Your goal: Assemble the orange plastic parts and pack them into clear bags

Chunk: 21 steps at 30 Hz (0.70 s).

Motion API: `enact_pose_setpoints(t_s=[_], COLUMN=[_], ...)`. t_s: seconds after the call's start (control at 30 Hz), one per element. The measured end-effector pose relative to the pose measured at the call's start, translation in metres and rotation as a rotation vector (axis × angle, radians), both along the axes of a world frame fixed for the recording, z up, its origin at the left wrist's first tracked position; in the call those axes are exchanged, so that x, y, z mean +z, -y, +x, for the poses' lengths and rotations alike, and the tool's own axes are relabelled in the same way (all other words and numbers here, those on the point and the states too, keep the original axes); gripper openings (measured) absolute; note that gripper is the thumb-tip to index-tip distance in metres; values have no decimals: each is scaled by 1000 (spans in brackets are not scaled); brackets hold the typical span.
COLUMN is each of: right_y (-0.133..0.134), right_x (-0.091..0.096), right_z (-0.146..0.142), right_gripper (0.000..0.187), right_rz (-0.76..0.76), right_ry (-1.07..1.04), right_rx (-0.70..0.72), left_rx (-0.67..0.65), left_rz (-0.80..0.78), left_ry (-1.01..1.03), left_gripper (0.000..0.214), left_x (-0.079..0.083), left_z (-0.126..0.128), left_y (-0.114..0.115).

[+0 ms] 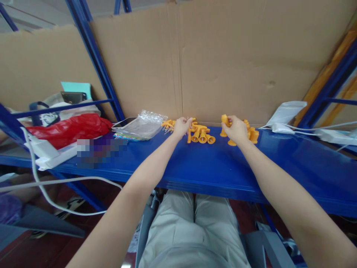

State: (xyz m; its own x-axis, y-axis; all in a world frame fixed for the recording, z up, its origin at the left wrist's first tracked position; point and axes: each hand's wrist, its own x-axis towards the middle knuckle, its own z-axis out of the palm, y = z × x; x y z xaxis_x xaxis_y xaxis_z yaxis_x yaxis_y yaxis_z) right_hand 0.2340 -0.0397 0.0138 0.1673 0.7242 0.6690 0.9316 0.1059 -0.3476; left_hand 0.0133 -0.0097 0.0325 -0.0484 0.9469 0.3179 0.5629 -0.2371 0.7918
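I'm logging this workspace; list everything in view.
Table: one, blue, across the middle
Yellow pieces: many, yellow, around both hands
Clear bag: one, transparent, left of the yellow pieces
Phone: one, white-edged, beside the clear bag
Red bag: one, red, left
Teal sheet: one, teal, upper left
Cardboard: count unclear, brown, behind the table
Posts: several, blue, left and right
Cables: several, white, both sides
Chair parts: several, grey, bottom
Trousers: one pair, grey, bottom centre
Left hand: one, bare, at yellow pieces
Right hand: one, bare, holding a piece

Cardboard wall [237, 56] behind blue table [217, 163]; dark red floor [50, 249].
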Motion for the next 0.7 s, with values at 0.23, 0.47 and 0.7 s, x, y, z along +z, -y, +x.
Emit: enact_pose_setpoints(t_s=[0.23, 0.47, 0.7], right_y=[4, 4, 6], right_x=[2, 0, 0], right_z=[-5, -13, -13], right_gripper=[28, 25, 27], right_rz=[-26, -295, -422], right_ry=[5, 165, 240], right_rx=[10, 89, 159], left_rx=[-88, -130, -255], left_rz=[-106, -215, -125], left_ry=[-138, -166, -113], left_gripper=[15, 16, 18], left_x=[-22, -26, -33], left_z=[-2, 4, 8], left_y=[8, 9, 3])
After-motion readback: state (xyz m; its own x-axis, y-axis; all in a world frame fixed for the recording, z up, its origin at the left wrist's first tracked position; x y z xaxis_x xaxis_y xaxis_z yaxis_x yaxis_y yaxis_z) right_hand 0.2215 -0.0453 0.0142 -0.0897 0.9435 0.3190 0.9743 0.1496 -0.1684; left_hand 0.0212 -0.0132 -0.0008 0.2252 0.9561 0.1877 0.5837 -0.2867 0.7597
